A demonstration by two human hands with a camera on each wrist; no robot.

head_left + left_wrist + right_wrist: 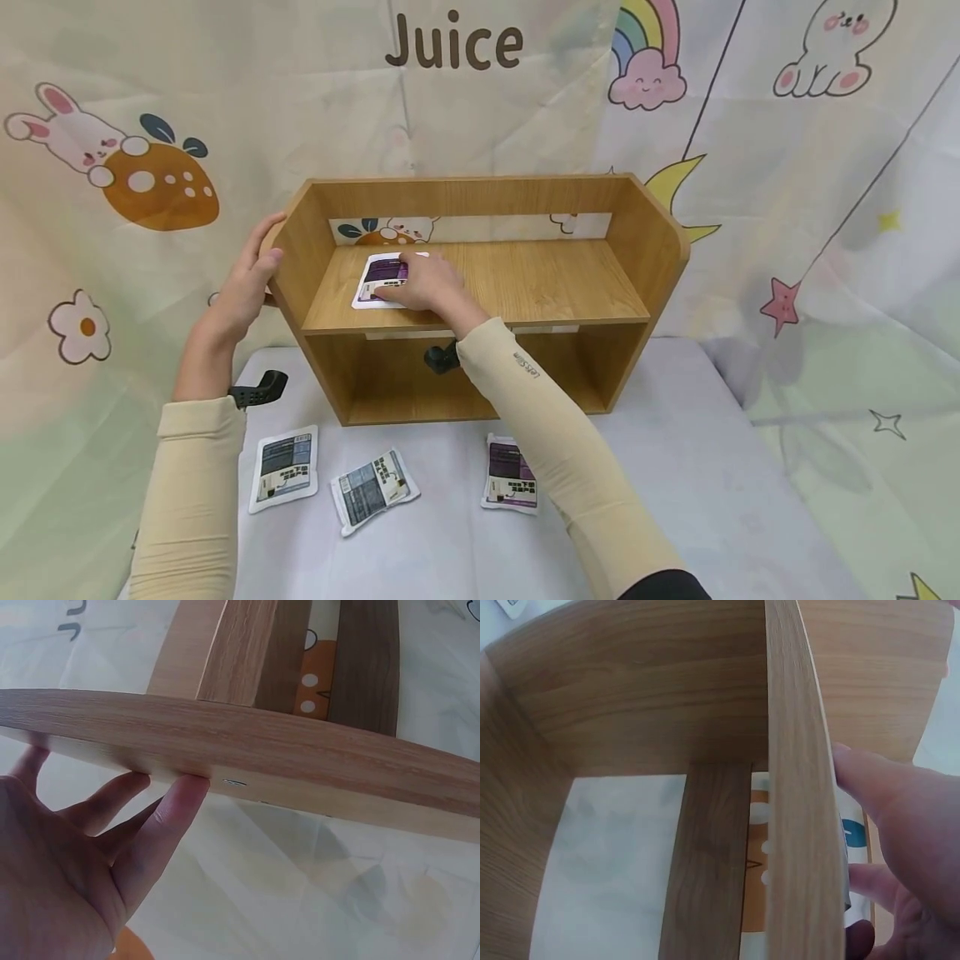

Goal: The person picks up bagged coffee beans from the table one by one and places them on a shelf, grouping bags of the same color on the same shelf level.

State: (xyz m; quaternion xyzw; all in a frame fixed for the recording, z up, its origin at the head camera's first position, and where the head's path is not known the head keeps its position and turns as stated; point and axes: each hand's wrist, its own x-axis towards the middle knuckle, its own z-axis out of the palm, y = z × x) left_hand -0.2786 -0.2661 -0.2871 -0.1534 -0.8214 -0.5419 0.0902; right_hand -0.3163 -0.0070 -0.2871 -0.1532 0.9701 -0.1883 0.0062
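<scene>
A wooden two-tier shelf (pixel 480 283) stands on the white table. My left hand (pixel 243 279) rests its fingertips against the outside of the left side panel (pixel 240 731), its fingers spread along the wood in the left wrist view. On the upper board, toward the left, a purple-and-white packet (pixel 381 279) lies flat. The right hand (pixel 427 283) reaches over it, thumb and forefinger apart on its top face, covering the packet's right part. Seen from the right wrist, that hand (pixel 922 817) is just above the upper board (pixel 806 795), which hides most of the packet.
In front of the shelf lie a blue-grey packet (pixel 285 468), a tilted blue-grey packet (pixel 375 490) and a purple packet (pixel 510 479) partly behind the right sleeve. A printed cloth (pixel 300 100) hangs behind the shelf. The lower tier (pixel 427 392) sits under the right forearm.
</scene>
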